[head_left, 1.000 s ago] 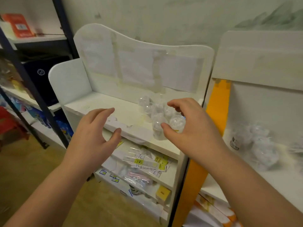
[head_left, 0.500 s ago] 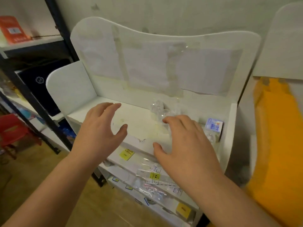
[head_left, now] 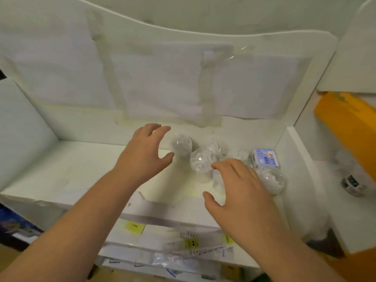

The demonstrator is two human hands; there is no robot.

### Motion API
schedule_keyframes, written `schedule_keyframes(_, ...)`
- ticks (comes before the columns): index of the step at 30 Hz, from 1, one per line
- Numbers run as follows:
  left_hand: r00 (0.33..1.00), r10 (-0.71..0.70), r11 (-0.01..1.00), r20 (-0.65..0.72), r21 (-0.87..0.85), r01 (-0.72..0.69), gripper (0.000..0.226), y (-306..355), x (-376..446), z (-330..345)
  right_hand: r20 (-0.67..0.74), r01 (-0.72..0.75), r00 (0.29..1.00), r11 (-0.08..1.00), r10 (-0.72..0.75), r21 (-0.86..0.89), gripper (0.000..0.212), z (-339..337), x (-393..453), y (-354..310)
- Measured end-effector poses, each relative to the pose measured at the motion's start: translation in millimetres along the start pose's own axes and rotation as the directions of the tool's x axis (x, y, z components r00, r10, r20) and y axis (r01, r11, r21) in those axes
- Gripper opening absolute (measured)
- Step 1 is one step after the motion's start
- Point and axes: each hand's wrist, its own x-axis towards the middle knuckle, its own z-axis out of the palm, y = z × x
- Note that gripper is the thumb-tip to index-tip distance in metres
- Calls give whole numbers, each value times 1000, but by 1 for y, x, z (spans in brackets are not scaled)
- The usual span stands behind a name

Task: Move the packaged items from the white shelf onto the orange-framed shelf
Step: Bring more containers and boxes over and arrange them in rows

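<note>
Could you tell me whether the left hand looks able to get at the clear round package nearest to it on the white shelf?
Probably yes. The left hand hovers open right beside the clear round package, its fingers spread toward it, and nothing lies between them on the white shelf.

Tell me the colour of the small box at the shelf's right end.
Pale blue and white small box, seen in the head view.

Just two bare forearms coming in from the bottom of the frame, no sleeves, watch or rings anywhere. Left hand and right hand are both gloveless, nails short and plain.
</note>
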Motion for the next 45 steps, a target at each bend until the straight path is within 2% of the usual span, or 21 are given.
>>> schedule_keyframes(4,990,111,992,83,-70,-105,73,-19,36,27,-25,-80,997,996,80,-30,55,15,14,-15)
schedule_keyframes(8,945,279,960,173,-65,-272,74,-21,50,53,-72,-161,985,985,156,-66,54,21,23,-20)
schedule_keyframes(13,947,281,950,157,-182,-252,73,-32,52,69,-59,-219,975,972,215,-81,57,20,29,-19)
schedule_keyframes(16,934,296,935,199,-258,-242,71,-37,50,69,-59,-244,969,966,239,-87,57,23,34,-17)
schedule_keyframes(19,949,248,939,196,-290,-186,73,-41,44,61,-48,-252,967,965,248,-79,55,30,43,-13)
schedule_keyframes(22,985,149,933,84,-341,-112,76,-44,36,45,-31,-236,972,966,234,-102,52,41,57,-9)
schedule_keyframes(26,997,80,898,-13,-432,-78,81,-52,23,24,29,-205,976,961,214,-188,60,56,76,-9)
schedule_keyframes(30,999,19,884,-31,-466,-31,82,-63,11,8,24,-172,982,936,188,-307,55,62,85,-5)
schedule_keyframes(37,998,14,857,-55,-514,-40,76,-70,0,-5,62,-133,985,939,160,-317,60,63,100,-3)
schedule_keyframes(41,999,8,835,-39,-550,-28,76,-70,-1,-4,25,-156,986,961,167,-228,65,64,97,-4)
schedule_keyframes(45,1000,19,830,-23,-556,-29,76,-65,3,-3,-88,-190,978,982,189,-7,67,65,89,-8)
